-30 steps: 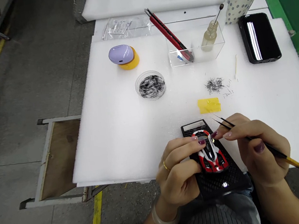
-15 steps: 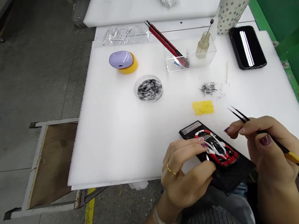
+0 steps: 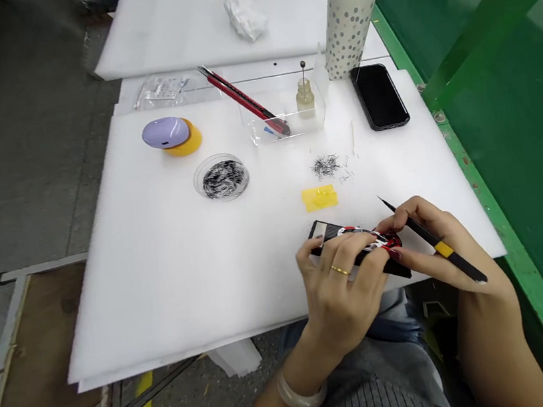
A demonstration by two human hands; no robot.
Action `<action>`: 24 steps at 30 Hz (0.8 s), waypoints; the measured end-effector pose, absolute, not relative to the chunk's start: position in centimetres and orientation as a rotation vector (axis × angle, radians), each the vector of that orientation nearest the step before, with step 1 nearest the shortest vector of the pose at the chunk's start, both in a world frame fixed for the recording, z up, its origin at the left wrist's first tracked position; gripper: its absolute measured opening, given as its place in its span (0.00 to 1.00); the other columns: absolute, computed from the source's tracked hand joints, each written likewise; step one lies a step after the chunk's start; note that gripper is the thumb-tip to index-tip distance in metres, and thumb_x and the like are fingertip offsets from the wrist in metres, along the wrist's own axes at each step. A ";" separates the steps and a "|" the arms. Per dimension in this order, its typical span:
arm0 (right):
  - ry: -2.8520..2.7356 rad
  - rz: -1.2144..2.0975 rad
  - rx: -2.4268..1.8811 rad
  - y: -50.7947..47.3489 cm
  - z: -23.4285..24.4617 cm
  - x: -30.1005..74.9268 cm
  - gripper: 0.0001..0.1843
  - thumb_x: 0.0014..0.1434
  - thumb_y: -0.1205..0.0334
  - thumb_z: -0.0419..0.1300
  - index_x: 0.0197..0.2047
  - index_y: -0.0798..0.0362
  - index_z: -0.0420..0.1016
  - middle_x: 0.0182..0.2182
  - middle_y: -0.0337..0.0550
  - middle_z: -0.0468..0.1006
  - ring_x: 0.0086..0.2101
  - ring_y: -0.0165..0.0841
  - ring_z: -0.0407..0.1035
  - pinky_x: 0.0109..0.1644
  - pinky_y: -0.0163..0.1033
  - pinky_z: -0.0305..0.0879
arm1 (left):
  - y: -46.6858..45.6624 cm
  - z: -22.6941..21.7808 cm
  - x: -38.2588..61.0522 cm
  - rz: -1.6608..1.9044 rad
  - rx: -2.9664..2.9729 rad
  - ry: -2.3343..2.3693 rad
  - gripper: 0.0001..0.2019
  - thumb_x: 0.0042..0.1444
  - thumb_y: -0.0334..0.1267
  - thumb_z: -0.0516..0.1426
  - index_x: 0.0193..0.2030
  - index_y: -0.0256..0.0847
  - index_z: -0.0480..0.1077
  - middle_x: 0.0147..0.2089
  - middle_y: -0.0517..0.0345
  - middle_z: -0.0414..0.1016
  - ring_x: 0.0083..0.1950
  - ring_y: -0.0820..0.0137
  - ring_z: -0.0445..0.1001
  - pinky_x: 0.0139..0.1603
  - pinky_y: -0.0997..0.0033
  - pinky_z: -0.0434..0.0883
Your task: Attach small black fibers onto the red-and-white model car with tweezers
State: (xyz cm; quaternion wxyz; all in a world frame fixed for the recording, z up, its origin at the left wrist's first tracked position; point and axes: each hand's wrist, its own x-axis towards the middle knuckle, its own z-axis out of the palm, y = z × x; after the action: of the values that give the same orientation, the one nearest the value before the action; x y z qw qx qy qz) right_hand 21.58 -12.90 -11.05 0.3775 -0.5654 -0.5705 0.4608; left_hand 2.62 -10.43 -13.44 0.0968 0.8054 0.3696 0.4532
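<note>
A small red, white and black model car [image 3: 392, 239] is mounted on a black base [image 3: 398, 269] near the table's front edge, partly covered by my fingers. My left hand [image 3: 342, 291], with a ring on one finger, is wrapped over the car and base from the left. Black tweezers [image 3: 424, 233] with a yellow band lie across my right hand [image 3: 464, 247], their tip pointing up and left, away from the car. Thumb and fingertips of that hand touch the car's right end. Whether they pinch a small part there is hidden.
Beyond the car are yellow tape [image 3: 320, 198], a pile of fine black strands [image 3: 325, 166] and a round clear dish [image 3: 197, 185] of similar strands. Further back stand a clear tray [image 3: 262, 136] with a small bottle [image 3: 305, 96], a phone [image 3: 380, 97] and a tall flask [image 3: 350, 24].
My right hand has come in from the right to the car's end, and the tweezers have swung back within it. The base looks more tilted. The whole view has shifted.
</note>
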 end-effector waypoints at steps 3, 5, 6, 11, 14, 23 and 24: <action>-1.429 1.245 -1.382 -12.6 -11.3 22.1 0.11 0.64 0.60 0.65 0.44 0.49 0.65 0.43 0.43 0.80 0.40 0.33 0.74 0.44 0.37 0.71 | -9.7 -13.0 1.7 1.250 2.416 1.147 0.09 0.62 0.40 0.65 0.45 0.43 0.70 0.45 0.56 0.81 0.48 0.64 0.79 0.66 0.53 0.55; -1.424 1.269 -1.361 -12.3 -11.4 22.3 0.10 0.65 0.60 0.65 0.44 0.49 0.66 0.43 0.43 0.80 0.41 0.33 0.73 0.45 0.37 0.70 | -9.2 -13.0 1.2 1.193 2.415 1.176 0.18 0.60 0.51 0.65 0.48 0.42 0.70 0.46 0.54 0.81 0.49 0.62 0.79 0.68 0.51 0.55; -1.426 1.277 -1.355 -12.2 -11.4 22.3 0.10 0.65 0.60 0.64 0.44 0.49 0.66 0.44 0.43 0.80 0.41 0.33 0.73 0.45 0.37 0.70 | -9.0 -13.1 1.0 1.169 2.409 1.179 0.22 0.58 0.55 0.65 0.49 0.41 0.69 0.46 0.54 0.81 0.49 0.61 0.79 0.68 0.51 0.56; -1.428 1.287 -1.333 -12.0 -11.8 22.6 0.10 0.66 0.58 0.64 0.44 0.49 0.67 0.43 0.42 0.79 0.40 0.33 0.72 0.44 0.36 0.69 | -8.6 -13.7 0.9 1.148 2.382 1.144 0.22 0.57 0.57 0.64 0.48 0.42 0.72 0.46 0.54 0.80 0.47 0.63 0.79 0.56 0.57 0.69; -1.433 1.287 -1.327 -12.0 -11.9 22.7 0.09 0.66 0.58 0.63 0.44 0.49 0.67 0.43 0.41 0.79 0.41 0.33 0.72 0.44 0.36 0.69 | -8.7 -13.7 1.1 1.166 2.341 1.148 0.21 0.57 0.55 0.65 0.48 0.41 0.72 0.45 0.55 0.80 0.46 0.64 0.78 0.49 0.61 0.73; -1.600 1.100 -1.361 -14.3 -12.5 22.0 0.21 0.57 0.61 0.73 0.47 0.46 0.65 0.46 0.40 0.80 0.45 0.33 0.76 0.51 0.37 0.72 | -9.8 -14.4 -2.0 0.991 2.357 1.040 0.25 0.56 0.56 0.65 0.54 0.42 0.71 0.54 0.51 0.77 0.63 0.57 0.73 0.69 0.48 0.66; -1.602 1.068 -1.356 -14.7 -12.7 21.8 0.21 0.56 0.61 0.73 0.47 0.46 0.66 0.47 0.40 0.80 0.46 0.33 0.76 0.51 0.37 0.72 | -9.8 -14.5 -2.6 0.971 2.369 1.038 0.25 0.57 0.55 0.65 0.54 0.42 0.71 0.55 0.50 0.77 0.63 0.57 0.72 0.70 0.49 0.66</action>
State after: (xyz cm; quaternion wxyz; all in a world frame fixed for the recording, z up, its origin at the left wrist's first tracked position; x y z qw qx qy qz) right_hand 21.82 -14.70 -12.73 0.3833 -0.5318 -0.6283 0.4189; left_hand -2.56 -9.82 -14.54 0.1883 0.8421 0.3691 0.3453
